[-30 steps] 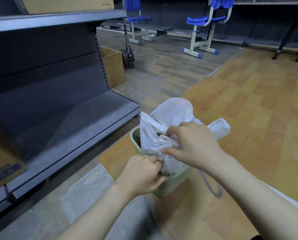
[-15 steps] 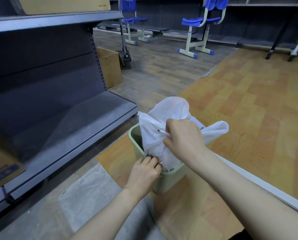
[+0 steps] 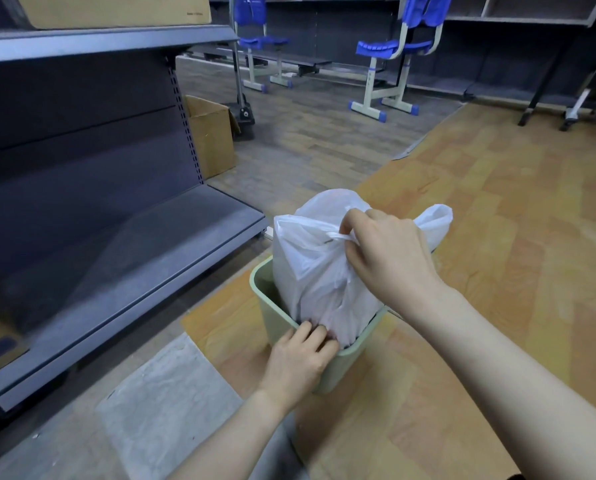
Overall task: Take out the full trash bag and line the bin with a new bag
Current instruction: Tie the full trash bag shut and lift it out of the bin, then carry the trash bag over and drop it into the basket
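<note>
A white plastic trash bag (image 3: 314, 268), full and bulging, stands half out of a small pale green bin (image 3: 267, 299) on the floor. My right hand (image 3: 390, 258) is closed on the bag's gathered top and handle. My left hand (image 3: 300, 358) grips the bin's near rim, fingers hooked over the edge against the bag. The bag's lower part is hidden inside the bin.
A dark grey metal shelving unit (image 3: 123, 244) stands close on the left. A cardboard box (image 3: 210, 133) sits on the floor behind it. Blue chairs (image 3: 390, 64) stand at the back. A pale sheet (image 3: 165, 403) lies on the floor near my left arm.
My right hand has risen with the bag's top, and more of the bag stands above the bin. My left hand moved from the bag down to the bin's rim.
</note>
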### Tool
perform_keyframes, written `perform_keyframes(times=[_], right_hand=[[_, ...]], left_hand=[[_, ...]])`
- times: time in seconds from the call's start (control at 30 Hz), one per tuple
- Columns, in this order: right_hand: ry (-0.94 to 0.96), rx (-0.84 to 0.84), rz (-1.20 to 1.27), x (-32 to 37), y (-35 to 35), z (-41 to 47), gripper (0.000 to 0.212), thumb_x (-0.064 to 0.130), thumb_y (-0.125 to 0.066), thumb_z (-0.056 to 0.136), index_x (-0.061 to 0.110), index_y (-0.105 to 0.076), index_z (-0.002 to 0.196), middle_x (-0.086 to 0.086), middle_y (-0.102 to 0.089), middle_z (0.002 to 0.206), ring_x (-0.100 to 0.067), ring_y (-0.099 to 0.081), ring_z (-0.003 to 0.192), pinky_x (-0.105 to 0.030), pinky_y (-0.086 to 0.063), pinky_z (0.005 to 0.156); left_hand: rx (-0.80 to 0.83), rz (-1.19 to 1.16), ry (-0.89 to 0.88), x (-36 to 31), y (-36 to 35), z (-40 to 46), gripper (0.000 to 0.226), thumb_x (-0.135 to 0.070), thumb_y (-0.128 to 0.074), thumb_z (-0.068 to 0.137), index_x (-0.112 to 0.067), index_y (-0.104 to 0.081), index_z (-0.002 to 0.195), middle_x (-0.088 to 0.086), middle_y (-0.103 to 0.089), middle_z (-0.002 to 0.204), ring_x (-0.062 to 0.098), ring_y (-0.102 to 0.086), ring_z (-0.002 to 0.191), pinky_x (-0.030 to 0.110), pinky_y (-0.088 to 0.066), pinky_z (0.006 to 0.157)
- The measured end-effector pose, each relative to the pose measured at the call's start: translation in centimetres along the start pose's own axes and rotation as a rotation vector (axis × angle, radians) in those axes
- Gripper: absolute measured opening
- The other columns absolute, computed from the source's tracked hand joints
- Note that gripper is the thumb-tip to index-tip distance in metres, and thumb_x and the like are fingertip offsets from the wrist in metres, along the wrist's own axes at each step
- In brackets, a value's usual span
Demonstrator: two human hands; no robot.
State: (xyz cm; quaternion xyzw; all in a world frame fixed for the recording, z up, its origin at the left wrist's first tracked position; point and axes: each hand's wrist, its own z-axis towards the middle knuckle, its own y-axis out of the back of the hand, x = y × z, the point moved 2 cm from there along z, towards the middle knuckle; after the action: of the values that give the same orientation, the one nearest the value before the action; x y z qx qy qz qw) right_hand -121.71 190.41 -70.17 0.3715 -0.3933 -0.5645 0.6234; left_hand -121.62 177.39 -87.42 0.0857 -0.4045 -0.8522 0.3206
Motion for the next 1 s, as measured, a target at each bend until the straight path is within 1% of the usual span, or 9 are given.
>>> perform_keyframes(times=[0.23,0.4,0.47,0.57,0.63,0.77,0.83,0.93,1.0], right_hand=[[0.064,-0.054,0.116,-1.7,1.3,3.2,0.023,0.008,-0.047,0.088,0.010,-0.058,0.108,-0.012,-0.059,0.097,-0.039,-0.058,0.081,-0.038,-0.039,0.061],[0.136,-0.062,0.189,-2.3,3.3,6.7,0.018,0.008,-0.049,0.081,0.007,-0.061,0.094,-0.012,-0.059,0.083,-0.039,-0.058,0.066,-0.042,-0.046,0.053],[0.122,-0.044,0.202,-2.4,4.7,8.2,0.018,0.008,-0.049,0.081,0.007,-0.061,0.094,-0.011,-0.059,0.084,-0.038,-0.058,0.067,-0.044,-0.047,0.053],[0.088,0.021,0.198,-2.2,7.6,10.7,0.021,0.007,-0.047,0.086,0.009,-0.059,0.103,-0.010,-0.059,0.096,-0.037,-0.059,0.080,-0.044,-0.048,0.062],[0.070,0.076,0.177,-2.0,9.9,12.5,0.024,0.008,-0.044,0.089,0.010,-0.056,0.110,-0.009,-0.057,0.105,-0.035,-0.058,0.089,-0.043,-0.047,0.069],[0.065,0.153,0.142,-1.9,15.0,15.5,0.026,0.009,-0.042,0.091,0.010,-0.054,0.114,-0.010,-0.056,0.109,-0.035,-0.056,0.096,-0.042,-0.045,0.071],[0.066,0.183,0.137,-1.8,18.4,17.1,0.025,0.010,-0.042,0.091,0.010,-0.054,0.113,-0.010,-0.056,0.109,-0.034,-0.057,0.096,-0.040,-0.044,0.070],[0.084,0.199,0.122,-1.0,23.9,19.1,0.023,0.011,-0.044,0.090,0.011,-0.055,0.110,-0.009,-0.056,0.106,-0.033,-0.057,0.095,-0.038,-0.043,0.067],[0.102,0.216,0.107,-0.2,27.7,20.5,0.022,0.012,-0.043,0.091,0.011,-0.055,0.109,-0.008,-0.057,0.107,-0.031,-0.057,0.097,-0.037,-0.042,0.066]], left_hand=[[-0.007,-0.008,0.070,-0.3,-0.8,1.0,0.011,-0.010,-0.048,0.076,-0.019,-0.047,0.081,-0.002,-0.062,0.072,0.017,-0.042,0.074,0.023,-0.040,0.061],[-0.030,-0.055,0.166,-1.3,-1.7,1.5,0.017,-0.009,-0.039,0.093,-0.018,-0.046,0.080,0.002,-0.058,0.066,0.020,-0.043,0.071,0.026,-0.038,0.069],[0.063,-0.099,0.263,-1.4,-1.5,1.8,0.008,-0.012,-0.055,0.080,-0.018,-0.049,0.081,0.003,-0.057,0.072,0.020,-0.044,0.074,0.025,-0.041,0.067],[0.422,-0.251,0.370,-1.0,0.0,2.8,0.051,-0.034,-0.080,0.043,-0.022,-0.056,0.086,-0.001,-0.062,0.084,0.018,-0.053,0.079,0.021,-0.046,0.058],[0.518,-0.257,0.404,-0.7,2.8,4.1,0.060,-0.043,-0.077,0.045,-0.026,-0.055,0.099,-0.004,-0.061,0.096,0.013,-0.062,0.078,0.017,-0.049,0.053],[0.528,-0.225,0.419,1.1,9.5,8.3,0.025,-0.039,-0.058,0.061,-0.029,-0.054,0.083,-0.007,-0.063,0.078,0.013,-0.064,0.063,0.019,-0.049,0.049],[0.529,-0.175,0.450,2.9,13.4,11.1,0.016,-0.035,-0.050,0.064,-0.026,-0.053,0.077,-0.006,-0.060,0.071,0.015,-0.063,0.059,0.021,-0.049,0.048],[0.617,-0.117,0.474,5.2,19.6,14.8,0.027,-0.030,-0.078,0.046,-0.025,-0.062,0.067,-0.006,-0.060,0.067,0.015,-0.062,0.056,0.023,-0.049,0.047],[0.652,-0.066,0.488,6.7,23.8,17.2,0.039,-0.025,-0.086,0.033,-0.025,-0.063,0.064,-0.007,-0.060,0.066,0.015,-0.062,0.055,0.023,-0.047,0.047]])
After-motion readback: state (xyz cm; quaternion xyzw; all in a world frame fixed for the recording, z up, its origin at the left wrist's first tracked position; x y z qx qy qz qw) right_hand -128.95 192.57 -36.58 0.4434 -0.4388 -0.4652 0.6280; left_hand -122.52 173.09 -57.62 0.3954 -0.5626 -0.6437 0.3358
